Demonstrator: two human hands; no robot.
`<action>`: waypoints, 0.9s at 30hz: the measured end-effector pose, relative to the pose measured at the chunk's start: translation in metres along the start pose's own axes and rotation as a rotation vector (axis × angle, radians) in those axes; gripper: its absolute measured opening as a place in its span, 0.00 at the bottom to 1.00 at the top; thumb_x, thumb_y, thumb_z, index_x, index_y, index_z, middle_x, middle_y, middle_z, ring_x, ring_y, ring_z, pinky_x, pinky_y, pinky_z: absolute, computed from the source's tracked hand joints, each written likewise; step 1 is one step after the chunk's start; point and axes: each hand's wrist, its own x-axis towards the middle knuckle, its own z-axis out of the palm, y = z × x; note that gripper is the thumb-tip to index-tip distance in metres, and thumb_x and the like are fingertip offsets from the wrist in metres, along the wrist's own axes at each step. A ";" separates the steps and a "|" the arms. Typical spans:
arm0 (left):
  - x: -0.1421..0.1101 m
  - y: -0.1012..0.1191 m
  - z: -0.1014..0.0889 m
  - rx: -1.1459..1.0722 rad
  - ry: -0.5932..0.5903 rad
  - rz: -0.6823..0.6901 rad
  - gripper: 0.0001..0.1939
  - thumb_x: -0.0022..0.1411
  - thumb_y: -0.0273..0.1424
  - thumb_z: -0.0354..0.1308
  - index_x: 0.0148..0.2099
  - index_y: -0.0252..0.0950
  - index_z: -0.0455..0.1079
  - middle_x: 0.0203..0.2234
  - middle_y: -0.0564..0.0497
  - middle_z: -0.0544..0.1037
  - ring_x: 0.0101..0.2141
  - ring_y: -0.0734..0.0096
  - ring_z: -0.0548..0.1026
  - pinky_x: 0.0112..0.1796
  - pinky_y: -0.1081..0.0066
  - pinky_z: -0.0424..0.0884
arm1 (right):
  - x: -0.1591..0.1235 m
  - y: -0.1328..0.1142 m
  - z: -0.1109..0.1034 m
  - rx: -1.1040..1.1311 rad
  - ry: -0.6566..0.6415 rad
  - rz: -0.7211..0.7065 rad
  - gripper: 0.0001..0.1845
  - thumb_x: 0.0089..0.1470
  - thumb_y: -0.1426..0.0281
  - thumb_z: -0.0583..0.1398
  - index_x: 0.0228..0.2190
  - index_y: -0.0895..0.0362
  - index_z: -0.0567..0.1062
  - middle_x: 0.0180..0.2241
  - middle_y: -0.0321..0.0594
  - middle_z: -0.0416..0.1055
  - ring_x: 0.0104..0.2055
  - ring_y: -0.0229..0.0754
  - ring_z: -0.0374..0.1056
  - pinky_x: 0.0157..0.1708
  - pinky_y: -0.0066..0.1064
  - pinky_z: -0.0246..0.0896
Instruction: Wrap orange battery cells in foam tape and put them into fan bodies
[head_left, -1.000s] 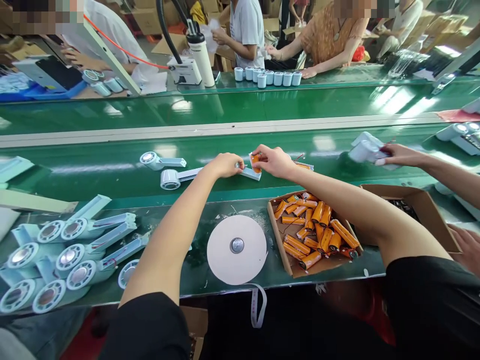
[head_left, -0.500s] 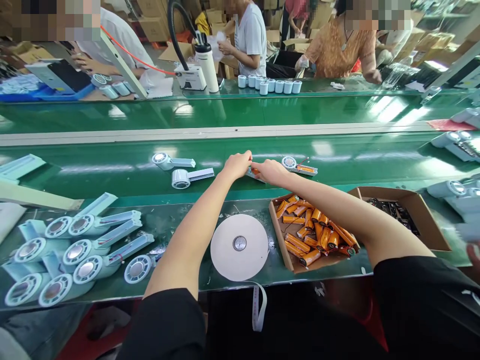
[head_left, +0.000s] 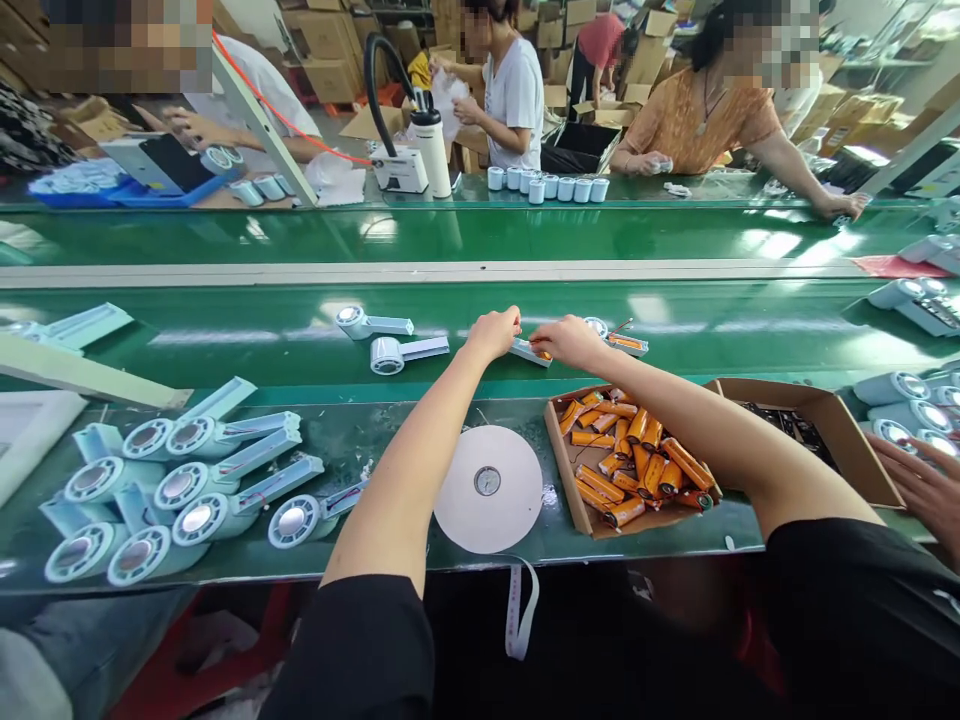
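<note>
Cluster: pale-blue units with round heads [head_left: 181,484] crowd the counter [head_left: 367,425], well left of the left hand [head_left: 493,334] and on its near side.
Loose pair: 2 pale-blue units [head_left: 387,354] lie on the green belt [head_left: 262,345], left of the left hand, their handles pointing rightward.
Tape: a white tape roll [head_left: 459,500] lies flat, on the near side of the left hand.
Left hand: fingers curled at the far left end of a trough handle [head_left: 528,351]; whether they grip it, cannot tell.
Trough handle: its long axis slopes from the left hand rightward and toward the wearer.
Orange cell [head_left: 543,356]: at the handle's right end, right under the fingertips of the right hand [head_left: 571,345], the closer hand.
Right hand: half closed, fingertips down at the cell; pinching or pressing, cannot tell.
Filled unit [head_left: 630,345]: just right of the right hand, orange in its handle.
Cell box [head_left: 567,497]: orange cells, on the near side of the right hand.
Dark-parts box [head_left: 864,462]: farther right.
Co-worker's hand [head_left: 919,485]: far right, beside more units.
</note>
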 end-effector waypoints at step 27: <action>0.013 0.032 0.009 -0.039 -0.013 0.005 0.12 0.72 0.33 0.52 0.55 0.44 0.71 0.46 0.43 0.82 0.47 0.53 0.79 0.46 0.63 0.70 | -0.013 0.033 -0.008 -0.011 0.054 0.000 0.20 0.69 0.61 0.55 0.54 0.50 0.80 0.47 0.41 0.83 0.47 0.47 0.77 0.44 0.32 0.64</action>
